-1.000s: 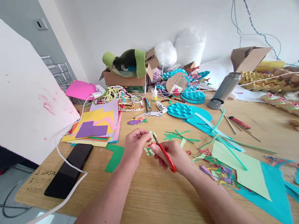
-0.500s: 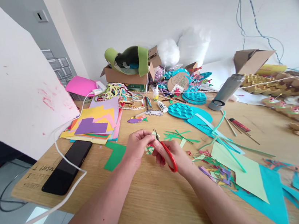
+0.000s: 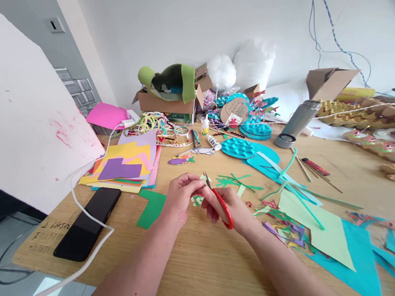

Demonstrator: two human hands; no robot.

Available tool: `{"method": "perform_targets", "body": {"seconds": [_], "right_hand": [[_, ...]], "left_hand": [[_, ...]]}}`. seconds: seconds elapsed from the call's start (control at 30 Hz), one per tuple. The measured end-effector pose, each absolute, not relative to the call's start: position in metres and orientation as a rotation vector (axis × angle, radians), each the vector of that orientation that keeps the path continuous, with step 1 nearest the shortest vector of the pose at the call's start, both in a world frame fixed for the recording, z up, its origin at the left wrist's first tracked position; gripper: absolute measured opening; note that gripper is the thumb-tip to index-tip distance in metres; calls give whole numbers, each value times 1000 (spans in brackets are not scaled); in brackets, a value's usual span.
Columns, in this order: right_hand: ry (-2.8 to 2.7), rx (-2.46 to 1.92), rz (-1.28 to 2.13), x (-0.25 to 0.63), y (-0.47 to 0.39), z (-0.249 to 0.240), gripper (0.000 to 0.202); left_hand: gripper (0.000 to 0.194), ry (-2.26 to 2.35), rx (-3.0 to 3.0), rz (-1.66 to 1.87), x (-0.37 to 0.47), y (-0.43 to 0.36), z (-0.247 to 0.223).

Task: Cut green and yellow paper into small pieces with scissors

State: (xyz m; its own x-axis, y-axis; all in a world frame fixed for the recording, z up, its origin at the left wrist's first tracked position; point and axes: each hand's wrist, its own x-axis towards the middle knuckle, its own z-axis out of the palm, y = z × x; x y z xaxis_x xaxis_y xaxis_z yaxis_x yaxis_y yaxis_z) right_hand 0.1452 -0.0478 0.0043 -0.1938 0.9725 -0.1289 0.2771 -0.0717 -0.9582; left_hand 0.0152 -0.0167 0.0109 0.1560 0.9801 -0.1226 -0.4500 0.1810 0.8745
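In the middle of the head view my right hand (image 3: pixel 227 207) is closed round red-handled scissors (image 3: pixel 224 210), their blades pointing up and away from me. My left hand (image 3: pixel 183 193) pinches a small pale green piece of paper (image 3: pixel 204 179) right beside the blades. The fingertips of both hands almost meet, partly hiding the paper. Below them lie small pale green paper bits (image 3: pixel 197 200) on the table. A green paper piece (image 3: pixel 152 207) lies left of my left hand. Thin green paper strips (image 3: pixel 236 180) lie just beyond my right hand.
A black phone (image 3: pixel 87 223) with a white cable (image 3: pixel 93 215) across it lies at left, near stacked coloured paper (image 3: pixel 120 168). Glue bottles (image 3: pixel 213 142) stand behind my hands. Paper scraps (image 3: pixel 292 232), a pale green sheet (image 3: pixel 321 233) and a grey flask (image 3: pixel 298 124) are at right.
The view has shifted slightly. Both hands keep nearly the same place and hold, while the scissor blades look a little different in angle beside the pale green paper.
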Motion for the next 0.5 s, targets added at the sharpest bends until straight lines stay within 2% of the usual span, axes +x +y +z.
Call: {"method": "perform_targets", "body": {"seconds": [0.5], "right_hand": [[-1519,-1427,1274,146,-47,3,58]], "left_hand": [[12,829,823,1177,16,-17,9]]}}
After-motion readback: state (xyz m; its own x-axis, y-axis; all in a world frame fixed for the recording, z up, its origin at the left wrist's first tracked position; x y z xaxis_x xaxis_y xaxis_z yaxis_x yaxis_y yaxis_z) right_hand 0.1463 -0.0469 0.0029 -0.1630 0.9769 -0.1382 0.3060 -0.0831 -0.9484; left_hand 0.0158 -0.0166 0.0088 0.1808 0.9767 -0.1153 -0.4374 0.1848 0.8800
